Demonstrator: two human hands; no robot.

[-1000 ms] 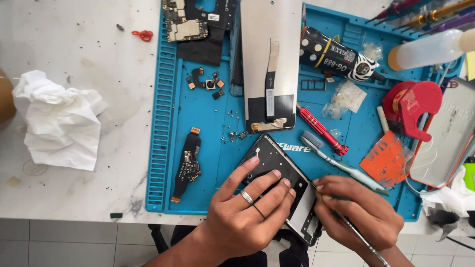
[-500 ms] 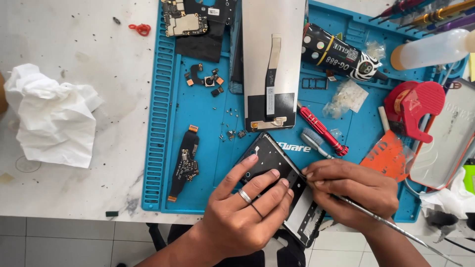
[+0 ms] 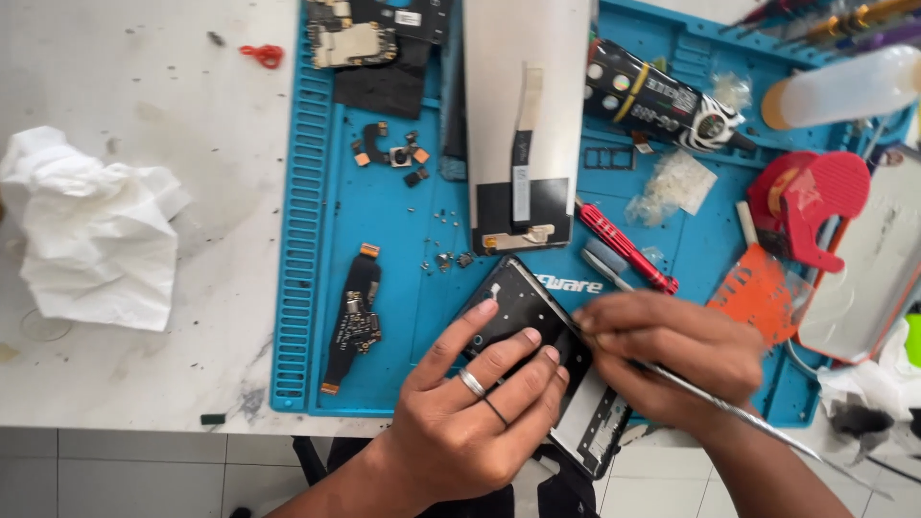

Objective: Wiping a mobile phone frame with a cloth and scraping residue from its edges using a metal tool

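A dark phone frame (image 3: 523,312) lies tilted at the front edge of the blue repair mat (image 3: 393,225). My left hand (image 3: 475,403), with two rings on it, presses flat on the frame, fingers spread. My right hand (image 3: 667,350) pinches a thin metal tool (image 3: 739,412) whose tip meets the frame's right edge; the long shaft runs back to the lower right. The frame's lower end (image 3: 600,436) hangs over the table edge.
On the mat lie a display panel with flex cable (image 3: 523,125), a black flex board (image 3: 353,321), small parts (image 3: 393,153), a red screwdriver (image 3: 624,245), an orange pick (image 3: 758,293) and a red tape holder (image 3: 811,201). A crumpled white tissue (image 3: 91,230) sits at left.
My right hand moved up and left along the frame's right edge, bringing the tool tip against it. The left hand stayed pressed on the frame.
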